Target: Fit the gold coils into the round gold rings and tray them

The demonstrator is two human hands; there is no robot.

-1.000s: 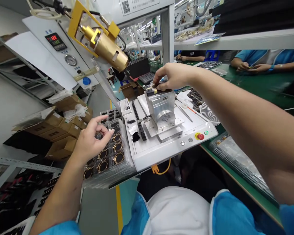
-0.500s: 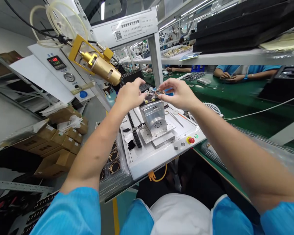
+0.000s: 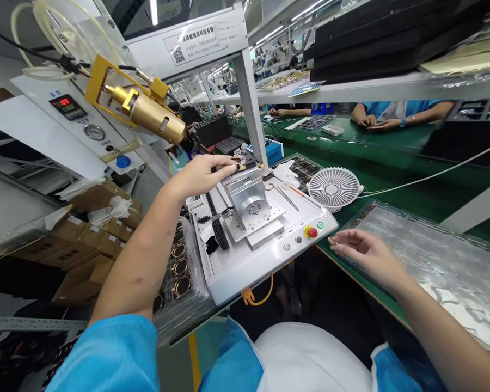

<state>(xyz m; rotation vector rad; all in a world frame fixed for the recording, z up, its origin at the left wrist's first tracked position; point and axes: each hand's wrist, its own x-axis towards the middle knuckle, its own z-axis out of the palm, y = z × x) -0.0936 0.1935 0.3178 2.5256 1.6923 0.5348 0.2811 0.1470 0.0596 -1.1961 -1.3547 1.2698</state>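
My left hand [image 3: 206, 173] reaches over the left edge of the metal fixture block [image 3: 247, 193], fingers stretched out and a slim gap between thumb and forefinger. Its fingertips are at the small dark parts [image 3: 245, 160] on top of the block; whether they touch is hard to see. My right hand [image 3: 365, 255] is off to the right of the white machine base [image 3: 232, 283], above the edge of the green bench. Its fingers curl towards the thumb, and what is at the fingertips is too small to name.
A brass cylinder head [image 3: 157, 114] hangs above left on the machine frame. Right of the base stand a white fan [image 3: 335, 188] and stacked clear trays [image 3: 433, 261]. Tweezers [image 3: 288, 197] and a red stop button [image 3: 311, 232] are on the base. Trays of gold-rimmed rings [image 3: 182, 286] lie left.
My right hand has left the fixture and moved right and down towards the bench edge. My left hand stays at the block, slightly lower. The whole view has shifted a little.
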